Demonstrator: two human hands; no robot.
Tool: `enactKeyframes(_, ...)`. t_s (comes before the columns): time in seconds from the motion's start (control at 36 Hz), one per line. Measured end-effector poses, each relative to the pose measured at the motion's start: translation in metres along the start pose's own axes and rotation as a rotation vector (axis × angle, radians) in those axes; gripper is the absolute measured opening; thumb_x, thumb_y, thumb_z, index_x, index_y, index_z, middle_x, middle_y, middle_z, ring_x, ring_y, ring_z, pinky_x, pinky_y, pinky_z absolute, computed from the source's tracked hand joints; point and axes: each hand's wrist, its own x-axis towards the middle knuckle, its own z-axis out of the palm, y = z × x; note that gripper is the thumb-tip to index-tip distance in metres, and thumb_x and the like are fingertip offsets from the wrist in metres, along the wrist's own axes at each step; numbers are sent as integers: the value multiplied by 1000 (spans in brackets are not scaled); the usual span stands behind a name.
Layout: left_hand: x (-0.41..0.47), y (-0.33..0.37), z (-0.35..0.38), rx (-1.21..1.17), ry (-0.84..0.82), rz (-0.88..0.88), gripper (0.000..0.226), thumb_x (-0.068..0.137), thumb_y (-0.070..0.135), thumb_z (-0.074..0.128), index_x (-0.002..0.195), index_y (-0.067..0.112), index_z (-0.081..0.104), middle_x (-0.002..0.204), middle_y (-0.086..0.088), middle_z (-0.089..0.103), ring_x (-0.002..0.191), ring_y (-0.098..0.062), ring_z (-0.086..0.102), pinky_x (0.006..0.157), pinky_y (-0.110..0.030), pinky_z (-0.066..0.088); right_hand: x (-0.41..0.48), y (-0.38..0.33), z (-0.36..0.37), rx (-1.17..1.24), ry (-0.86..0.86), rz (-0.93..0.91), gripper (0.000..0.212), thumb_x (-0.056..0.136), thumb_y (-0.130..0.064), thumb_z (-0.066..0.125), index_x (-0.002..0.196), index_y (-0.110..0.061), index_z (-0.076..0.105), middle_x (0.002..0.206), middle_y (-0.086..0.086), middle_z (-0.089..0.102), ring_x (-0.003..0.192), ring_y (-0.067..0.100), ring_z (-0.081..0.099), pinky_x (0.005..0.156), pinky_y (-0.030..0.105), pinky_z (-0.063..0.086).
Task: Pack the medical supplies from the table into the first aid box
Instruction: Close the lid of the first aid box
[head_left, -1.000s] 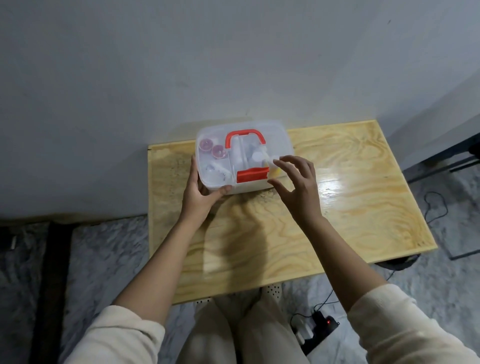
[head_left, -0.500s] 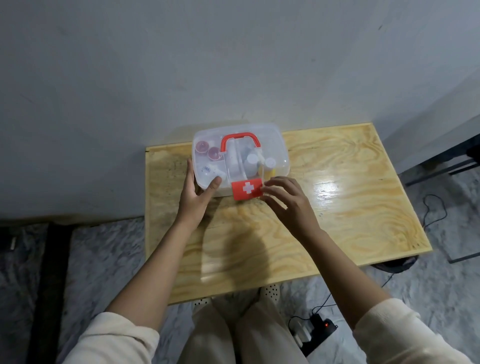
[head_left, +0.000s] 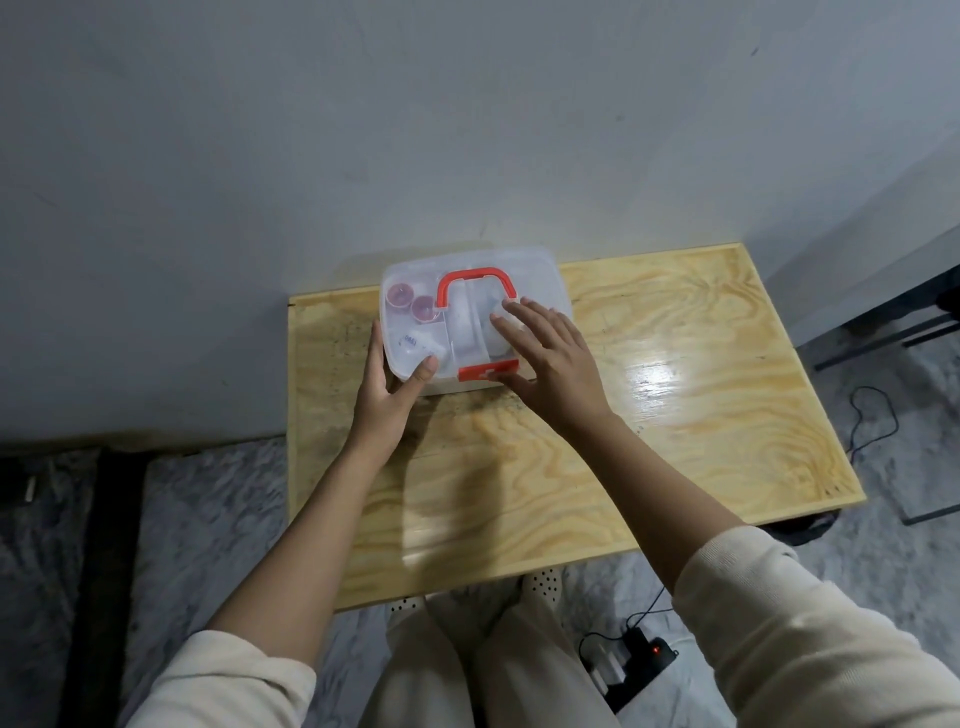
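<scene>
Red latch (head_left: 480, 370), fingered a moment ago, now sits by the right hand (head_left: 550, 358) spread flat on the box (head_left: 519, 265); left hand (head_left: 387, 400) clasps its corner; packing looks done

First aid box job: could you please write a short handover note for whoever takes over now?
Left hand grips the first aid box at its front-left corner, thumb on the lid. Right hand lies flat on the lid, fingers straight.
Done: supplies, pink cups among them, are inside under the closed lid; none lie loose on the table.
Left: confirm the red latch is snapped; I cannot tell.
</scene>
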Motion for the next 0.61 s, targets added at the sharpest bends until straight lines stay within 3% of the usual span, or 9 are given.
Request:
enactKeyframes(0.17, 0, 1, -1, 7, -6, -10, 93, 78, 52, 70, 156, 32, 23, 156, 11, 40, 143, -9, 38, 120, -40, 33, 1, -2, 1, -7, -3, 7, 59, 79, -34, 70, 131, -16, 50, 138, 9, 52, 130, 28, 46, 109, 39, 28)
enactKeyframes(0.28, 2, 3, -4, 13, -26, -12, 88, 82, 47, 72, 155, 32, 26, 155, 11, 42, 142, -9, 40, 120, -42, 32, 5, -2, -11, 113, -46, 109, 57, 86, -43, 59, 135, -19, 45, 144, 5, 45, 136, 24, 37, 111, 44, 33)
enactKeyframes(0.36, 3, 6, -6, 10, -31, -46, 98, 72, 57, 73, 155, 33, 26, 156, 11, 40, 143, -9, 39, 120, -42, 32, 5, 2, -17, 127, -21, 279, 67, 87, -54, 49, 142, -21, 32, 153, 6, 29, 142, 23, 24, 113, 41, 26)
enactKeyframes(0.44, 3, 8, -5, -13, -33, -57, 98, 71, 57, 74, 154, 33, 27, 155, 9, 42, 142, -11, 41, 120, -43, 33, 3, 7, -21, 221, -87, 439, 82, 83, -58, 51, 147, -21, 15, 158, 5, 11, 145, 24, 12, 114, 43, 24)
enactKeyframes(0.61, 15, 13, 2, -30, -71, -82, 103, 66, 63, 79, 152, 39, 28, 154, 9, 43, 142, -13, 42, 118, -46, 35, 7, 16, -27, 369, -96, 478, 86, 83, -52, 56, 148, -18, 12, 158, 3, 11, 145, 20, 13, 114, 40, 26)
